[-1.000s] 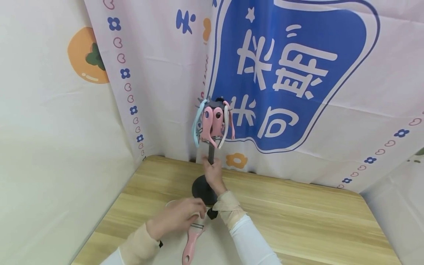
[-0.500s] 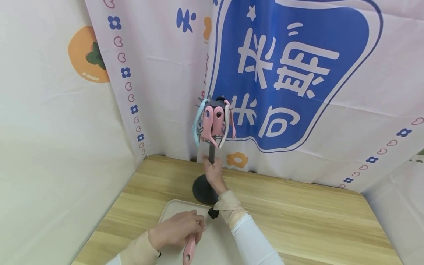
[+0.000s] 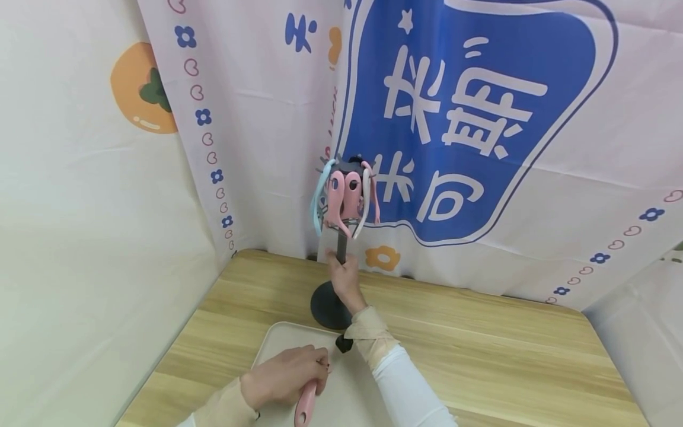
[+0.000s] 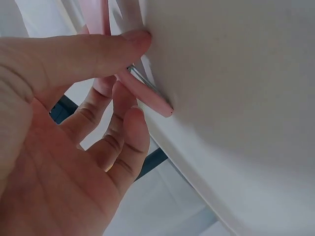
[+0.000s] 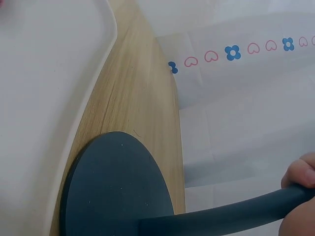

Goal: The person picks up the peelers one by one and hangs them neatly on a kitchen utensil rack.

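Note:
My left hand (image 3: 288,375) pinches a pink peeler (image 3: 305,406) by its head end over the beige tray (image 3: 347,385). In the left wrist view, thumb and fingers close round the peeler (image 4: 150,98), whose metal blade edge shows near the tray surface. The holed end of its handle points toward me. My right hand (image 3: 345,276) grips the dark pole (image 3: 342,244) of a stand with a round base (image 3: 326,305). From the stand's top hang several peelers, among them a pink one (image 3: 335,198), a light blue one (image 3: 320,193) and a white one (image 3: 365,193).
The tray lies on a wooden table (image 3: 480,350), its far edge close to the stand's base (image 5: 113,182). A patterned curtain (image 3: 267,148) hangs behind the table, and a pale cloth (image 3: 80,237) covers the left side. A black piece (image 3: 344,343) sits by the right wrist.
My left hand has come down onto the peeler's head on the tray and taken hold of it. The right hand keeps its grip on the pole.

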The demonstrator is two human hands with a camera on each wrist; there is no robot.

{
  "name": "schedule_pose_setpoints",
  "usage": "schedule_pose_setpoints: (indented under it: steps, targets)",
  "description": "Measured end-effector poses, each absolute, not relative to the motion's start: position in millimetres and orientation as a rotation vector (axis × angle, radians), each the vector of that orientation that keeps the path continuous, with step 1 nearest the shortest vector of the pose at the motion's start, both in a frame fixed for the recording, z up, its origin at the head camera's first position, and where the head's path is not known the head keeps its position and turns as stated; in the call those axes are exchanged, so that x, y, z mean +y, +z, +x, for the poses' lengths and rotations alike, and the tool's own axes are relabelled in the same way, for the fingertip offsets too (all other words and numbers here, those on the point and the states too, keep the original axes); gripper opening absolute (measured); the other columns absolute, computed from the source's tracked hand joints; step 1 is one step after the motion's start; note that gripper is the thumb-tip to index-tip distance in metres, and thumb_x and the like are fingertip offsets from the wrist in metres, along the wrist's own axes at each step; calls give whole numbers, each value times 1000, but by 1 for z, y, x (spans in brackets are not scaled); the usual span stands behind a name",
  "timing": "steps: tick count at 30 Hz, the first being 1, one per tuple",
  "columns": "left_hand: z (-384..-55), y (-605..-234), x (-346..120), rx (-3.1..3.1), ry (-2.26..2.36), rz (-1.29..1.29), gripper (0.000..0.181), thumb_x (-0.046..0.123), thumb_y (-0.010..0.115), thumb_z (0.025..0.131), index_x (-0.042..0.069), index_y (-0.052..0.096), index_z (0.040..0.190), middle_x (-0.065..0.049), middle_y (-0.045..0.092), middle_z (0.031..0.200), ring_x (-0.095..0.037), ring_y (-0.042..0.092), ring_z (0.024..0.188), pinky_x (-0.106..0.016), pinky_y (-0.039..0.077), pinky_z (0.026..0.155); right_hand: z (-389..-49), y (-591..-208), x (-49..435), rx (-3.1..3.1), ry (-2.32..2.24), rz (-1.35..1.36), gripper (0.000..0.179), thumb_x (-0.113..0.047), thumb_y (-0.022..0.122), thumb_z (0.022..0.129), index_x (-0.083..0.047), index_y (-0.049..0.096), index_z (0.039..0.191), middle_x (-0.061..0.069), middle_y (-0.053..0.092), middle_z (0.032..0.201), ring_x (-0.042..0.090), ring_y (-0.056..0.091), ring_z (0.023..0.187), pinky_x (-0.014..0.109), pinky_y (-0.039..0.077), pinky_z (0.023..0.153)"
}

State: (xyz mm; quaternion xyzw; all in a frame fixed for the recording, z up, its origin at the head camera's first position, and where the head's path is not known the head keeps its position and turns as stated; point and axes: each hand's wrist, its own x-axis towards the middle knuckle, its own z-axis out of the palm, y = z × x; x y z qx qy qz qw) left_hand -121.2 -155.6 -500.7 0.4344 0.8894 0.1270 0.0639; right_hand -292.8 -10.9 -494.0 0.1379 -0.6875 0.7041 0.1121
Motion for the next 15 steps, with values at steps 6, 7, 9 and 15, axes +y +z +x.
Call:
schedule_pose_setpoints:
  steps: [6, 7, 9, 15]
  targets:
    - [-121, -496, -157, 2702, 398, 1331, 40, -8, 87, 75, 29, 73, 80, 16, 57, 98, 1, 49, 83, -16, 45, 75, -293, -495, -10, -2011, 2033, 426, 59, -18, 57, 109, -15, 39, 53, -13, 33, 45, -3, 24, 35, 24, 20, 41]
    - [-121, -495, -157, 2704, 402, 1329, 41, -8, 87, 74, 29, 74, 81, 16, 57, 98, 2, 49, 84, -16, 46, 75, -293, -495, -10, -2006, 2032, 435, 59, -19, 58, 109, -15, 40, 54, -13, 33, 45, -2, 24, 36, 24, 21, 41]
    - [-121, -492, -158, 2707, 414, 1327, 40, -9, 86, 74, 29, 75, 82, 15, 59, 99, 2, 52, 85, -17, 48, 77, -293, -496, -10, -1996, 2029, 457, 58, -21, 58, 109, -15, 40, 54, -12, 34, 45, 0, 24, 36, 25, 21, 41]
    - [-124, -484, -161, 2707, 500, 1376, 42, -14, 81, 73, 26, 75, 84, 14, 63, 97, 3, 57, 86, -15, 50, 80, -294, -496, -9, -1987, 2020, 481, 58, -23, 57, 109, -15, 40, 54, -11, 33, 45, 5, 23, 38, 25, 20, 41]
